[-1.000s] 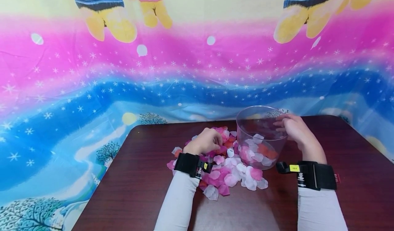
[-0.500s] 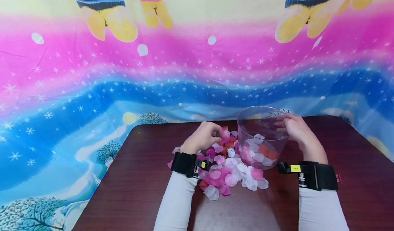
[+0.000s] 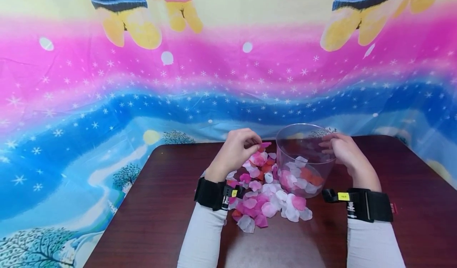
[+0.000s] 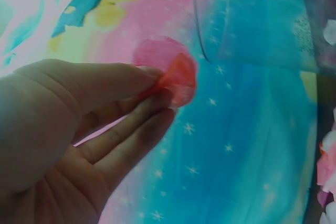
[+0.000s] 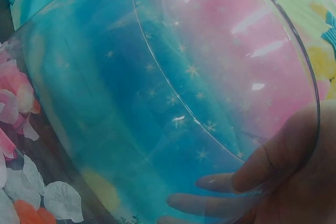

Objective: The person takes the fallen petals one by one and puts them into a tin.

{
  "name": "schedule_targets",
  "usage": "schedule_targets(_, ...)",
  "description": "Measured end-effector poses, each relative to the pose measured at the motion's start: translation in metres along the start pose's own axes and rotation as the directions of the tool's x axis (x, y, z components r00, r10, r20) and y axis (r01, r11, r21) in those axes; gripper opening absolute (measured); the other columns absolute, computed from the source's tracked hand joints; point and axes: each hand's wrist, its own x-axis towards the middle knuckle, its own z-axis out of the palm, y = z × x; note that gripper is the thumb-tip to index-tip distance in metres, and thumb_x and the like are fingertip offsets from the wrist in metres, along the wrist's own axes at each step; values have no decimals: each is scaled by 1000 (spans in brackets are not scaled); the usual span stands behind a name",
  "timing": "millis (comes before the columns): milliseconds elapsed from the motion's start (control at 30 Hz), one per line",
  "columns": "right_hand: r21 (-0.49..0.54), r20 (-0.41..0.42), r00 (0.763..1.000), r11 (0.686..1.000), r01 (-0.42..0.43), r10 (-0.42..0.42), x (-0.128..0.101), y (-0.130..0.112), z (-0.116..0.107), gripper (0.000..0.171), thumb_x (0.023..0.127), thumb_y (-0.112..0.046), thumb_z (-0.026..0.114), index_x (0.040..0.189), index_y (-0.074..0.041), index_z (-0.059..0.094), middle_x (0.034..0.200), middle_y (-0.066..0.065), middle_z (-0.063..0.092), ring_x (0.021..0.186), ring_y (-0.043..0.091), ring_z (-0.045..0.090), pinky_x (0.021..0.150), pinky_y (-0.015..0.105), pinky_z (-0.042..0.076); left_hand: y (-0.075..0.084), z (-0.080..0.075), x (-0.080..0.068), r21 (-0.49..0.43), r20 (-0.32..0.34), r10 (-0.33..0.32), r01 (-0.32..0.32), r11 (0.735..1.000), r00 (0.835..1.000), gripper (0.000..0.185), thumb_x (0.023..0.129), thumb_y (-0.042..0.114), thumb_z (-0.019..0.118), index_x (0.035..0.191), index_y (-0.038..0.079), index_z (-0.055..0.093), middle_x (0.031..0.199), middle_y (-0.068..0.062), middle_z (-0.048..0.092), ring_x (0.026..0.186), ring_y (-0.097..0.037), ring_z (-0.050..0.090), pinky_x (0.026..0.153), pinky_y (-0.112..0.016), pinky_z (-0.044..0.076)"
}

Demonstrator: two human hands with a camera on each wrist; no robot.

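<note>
My left hand (image 3: 235,151) is raised above the left back of a loose pile of artificial flower petals (image 3: 258,210). Between its thumb and fingertips it pinches a few petals; the left wrist view shows a red petal (image 4: 182,81) and a pink petal (image 4: 157,51). On the right, my right hand (image 3: 344,153) holds the side of a clear plastic tub (image 3: 287,155) near its rim. Its fingers (image 5: 199,203) show through the transparent wall. Pink, white and red petals (image 3: 310,176) show low in the tub, which stands at the pile's right edge.
The brown wooden table (image 3: 143,216) carries the pile and the tub. Behind it hangs a backdrop cloth (image 3: 228,81) printed with bears, snowflakes and trees. Black straps with small cameras circle both wrists, such as the right wrist strap (image 3: 371,205).
My left hand has risen from the pile, shifting toward the back, with pinched petals now showing at its fingertips. My right hand and the tub have stayed in place.
</note>
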Motion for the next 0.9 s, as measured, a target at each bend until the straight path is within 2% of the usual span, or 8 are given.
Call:
schedule_targets(200,7,-3,1000,1000,10,-10,1,-2,-2,57,104,-14,17,154,8,28,152,36,39,135,53,43,101,64,44,12,-2,4,-21,-141,113,-117,993,984,9,94,3,73,102,5,76,98,-2,70,92,-12,68,86,-19,55)
schedule_targets(333,10,-5,1000,1000,14,-14,1,-1,-1,56,104,-13,18,153,9,29,151,36,40,134,53,44,101,63,45,19,4,5,-26,-178,148,-155,988,973,10,95,4,72,105,6,76,101,-2,70,98,-11,67,90,-16,52)
schedule_targets(633,17,3,1000,1000,11,-11,2,-1,-1,57,104,-15,15,154,9,29,151,36,39,135,53,44,102,62,45,27,24,12,-13,-203,252,-260,965,946,10,95,2,71,105,3,75,102,-5,70,94,-13,65,83,-17,52)
schedule_targets(733,13,5,1000,1000,8,-8,2,-1,-1,57,104,-15,14,153,10,29,152,36,39,135,53,44,102,63,44,29,32,13,-7,-185,265,-271,963,946,11,95,0,71,104,2,75,102,-6,69,94,-15,65,84,-17,53)
schedule_targets(900,14,6,1000,1000,3,-3,0,-1,0,56,104,-14,16,153,10,29,151,36,39,135,53,44,102,63,44,29,43,13,11,-129,257,-257,966,958,11,94,-1,71,104,2,75,102,-6,69,94,-16,66,85,-23,56)
